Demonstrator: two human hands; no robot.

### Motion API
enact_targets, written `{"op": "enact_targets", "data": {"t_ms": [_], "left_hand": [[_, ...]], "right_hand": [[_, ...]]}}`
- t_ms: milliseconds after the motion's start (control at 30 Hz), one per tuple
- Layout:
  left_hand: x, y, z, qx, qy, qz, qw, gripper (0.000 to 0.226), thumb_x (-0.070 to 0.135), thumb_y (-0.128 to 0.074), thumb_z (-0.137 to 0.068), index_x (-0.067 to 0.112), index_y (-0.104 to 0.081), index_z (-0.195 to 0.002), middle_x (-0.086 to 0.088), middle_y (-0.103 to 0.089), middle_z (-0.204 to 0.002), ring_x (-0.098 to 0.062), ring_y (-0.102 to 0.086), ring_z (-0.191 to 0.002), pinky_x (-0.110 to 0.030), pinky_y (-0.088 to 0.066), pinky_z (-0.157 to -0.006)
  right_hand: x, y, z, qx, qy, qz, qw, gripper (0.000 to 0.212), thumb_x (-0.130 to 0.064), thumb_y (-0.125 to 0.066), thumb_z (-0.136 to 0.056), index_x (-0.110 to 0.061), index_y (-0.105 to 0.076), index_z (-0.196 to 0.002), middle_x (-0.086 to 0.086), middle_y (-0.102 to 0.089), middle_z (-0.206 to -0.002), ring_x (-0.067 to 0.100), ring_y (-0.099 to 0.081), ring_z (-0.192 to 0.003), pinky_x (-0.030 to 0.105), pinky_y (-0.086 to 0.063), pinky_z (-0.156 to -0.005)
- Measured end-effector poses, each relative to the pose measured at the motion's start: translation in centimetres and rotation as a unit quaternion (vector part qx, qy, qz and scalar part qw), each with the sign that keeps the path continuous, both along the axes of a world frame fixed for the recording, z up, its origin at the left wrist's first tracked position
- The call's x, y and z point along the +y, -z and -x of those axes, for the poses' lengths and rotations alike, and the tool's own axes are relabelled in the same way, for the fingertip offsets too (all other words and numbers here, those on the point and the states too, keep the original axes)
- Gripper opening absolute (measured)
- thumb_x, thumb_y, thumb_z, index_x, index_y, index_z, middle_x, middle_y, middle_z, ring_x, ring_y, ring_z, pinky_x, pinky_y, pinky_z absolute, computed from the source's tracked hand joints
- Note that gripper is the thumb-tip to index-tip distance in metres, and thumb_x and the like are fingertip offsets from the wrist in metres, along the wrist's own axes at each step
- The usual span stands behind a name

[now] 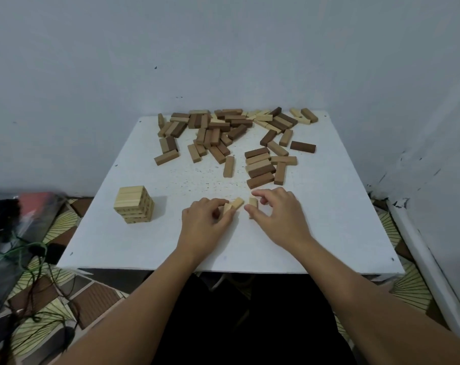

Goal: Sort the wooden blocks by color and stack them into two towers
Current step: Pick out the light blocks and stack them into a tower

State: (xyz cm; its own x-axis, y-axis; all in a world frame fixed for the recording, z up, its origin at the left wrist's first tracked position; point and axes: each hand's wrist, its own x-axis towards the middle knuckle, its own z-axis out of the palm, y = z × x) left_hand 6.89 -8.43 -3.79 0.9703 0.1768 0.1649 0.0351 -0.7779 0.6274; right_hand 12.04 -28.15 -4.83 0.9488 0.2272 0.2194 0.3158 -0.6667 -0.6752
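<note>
Pale walls close in on a white bench (149, 241), its far side strewn with a loose pile of wooden blocks (223, 133). One light tower (134, 204) stands near the left edge. Left hand (205, 222) pinches two light blocks (234, 205); right hand (278, 214) pinches another light block (253, 202). Carrying several at once, a loose grip could drop one or nudge the tower askew.
</note>
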Motion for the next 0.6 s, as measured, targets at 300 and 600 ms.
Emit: {"op": "enact_targets", "data": {"t_ms": [300,600], "left_hand": [[-0.26,-0.20,0.13,-0.013,-0.061,0.063,0.996,0.045,0.048,-0.051,-0.104,0.026,-0.056,-0.143,0.013,-0.066,-0.089,-0.013,-0.061,-0.096,-0.050,-0.036,-0.107],[-0.37,-0.09,0.76,-0.035,-0.027,0.097,0.994,0.017,0.041,-0.063,-0.098,0.036,-0.072,-0.110,0.015,-0.066,-0.076,-0.004,-0.060,-0.084,-0.052,-0.048,-0.094]], "right_hand": [[0.21,-0.12,0.15,0.025,-0.040,0.036,0.998,0.049,-0.040,-0.053,-0.087,-0.041,-0.063,-0.135,-0.026,-0.057,-0.100,0.008,-0.048,-0.103,0.036,-0.036,-0.106],[0.21,0.03,-0.12,0.026,-0.061,0.079,0.995,0.051,-0.050,-0.059,-0.090,-0.045,-0.058,-0.141,-0.022,-0.052,-0.107,0.010,-0.046,-0.108,0.034,-0.034,-0.107]]}}
